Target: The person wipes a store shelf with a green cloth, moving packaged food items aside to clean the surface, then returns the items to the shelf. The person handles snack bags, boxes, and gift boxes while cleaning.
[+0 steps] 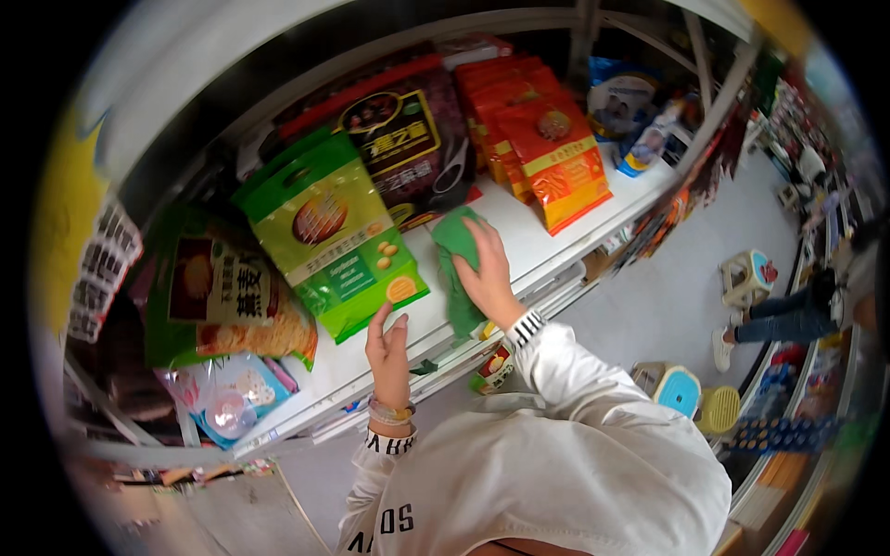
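My right hand [490, 274] presses a green cloth [457, 243] on the white metal shelf [430, 316], and part of the cloth hangs over the shelf's front edge. Fingers slightly bent, my left hand [388, 351] is at the lower edge of a green bag of soybean milk powder [341, 240]; whether it touches the bag I cannot tell. Behind the cloth stands a dark purple food package [410, 139]. To its right is a row of orange-red bags [549, 146]. A green bag of oatmeal [222, 292] leans at the left.
A light blue clear package [233, 396] lies at the shelf's left end. Blue packages [619, 97] stand at the far right. A metal post [716, 104] bounds that end. On the floor are stools [678, 390], and a person in jeans [786, 316] is by the right-hand shelves.
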### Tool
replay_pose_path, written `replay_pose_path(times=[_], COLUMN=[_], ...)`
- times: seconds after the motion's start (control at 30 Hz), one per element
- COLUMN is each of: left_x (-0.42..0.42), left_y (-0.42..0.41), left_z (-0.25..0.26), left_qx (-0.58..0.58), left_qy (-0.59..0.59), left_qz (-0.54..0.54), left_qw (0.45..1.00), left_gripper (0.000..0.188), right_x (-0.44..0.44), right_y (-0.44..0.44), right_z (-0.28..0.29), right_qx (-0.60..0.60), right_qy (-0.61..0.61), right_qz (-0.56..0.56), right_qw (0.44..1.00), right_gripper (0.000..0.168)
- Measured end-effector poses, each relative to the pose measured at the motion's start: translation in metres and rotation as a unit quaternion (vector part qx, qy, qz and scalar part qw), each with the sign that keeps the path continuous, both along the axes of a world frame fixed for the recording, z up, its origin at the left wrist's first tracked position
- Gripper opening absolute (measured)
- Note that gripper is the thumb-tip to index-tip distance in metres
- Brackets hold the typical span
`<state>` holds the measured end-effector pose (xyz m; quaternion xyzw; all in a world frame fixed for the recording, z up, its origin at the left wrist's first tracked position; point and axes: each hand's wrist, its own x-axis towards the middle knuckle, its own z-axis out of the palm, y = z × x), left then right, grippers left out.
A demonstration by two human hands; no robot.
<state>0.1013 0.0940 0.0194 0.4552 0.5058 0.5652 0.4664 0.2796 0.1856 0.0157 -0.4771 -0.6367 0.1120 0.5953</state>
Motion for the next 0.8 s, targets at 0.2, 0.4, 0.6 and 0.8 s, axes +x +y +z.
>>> replay_pose_path(times=[0.2,0.4,0.6,0.8], left_x=[0.031,0.059,0.137,0.164], left_y=[0.014,0.034,0.054,0.089], left_z=[-0.018,-0.024,-0.009,0.009], left_qx=[-0.019,-0.017,-0.012,-0.037], left_qy=[0.01,0.046,-0.108,-0.188], left_qz=[0.01,-0.018,-0.064,0.019], left_qw=[1.0,0.999,0.992,0.981], left_gripper=[0.031,0.03,0.044,0.037], right_x=[0.035,0.101,0.088,0.189], right_y=[0.013,0.033,-0.014,0.016], right_z=[-0.045,-0.039,-0.015,0.031], right_qx=[-0.042,-0.13,-0.092,-0.047], right_qy=[-0.336,-0.262,-0.059,-0.14], right_qz=[0.092,-0.003,0.212,0.289], right_qw=[0.937,0.956,0.971,0.946], right_gripper=[0.051,0.047,0.046,0.051])
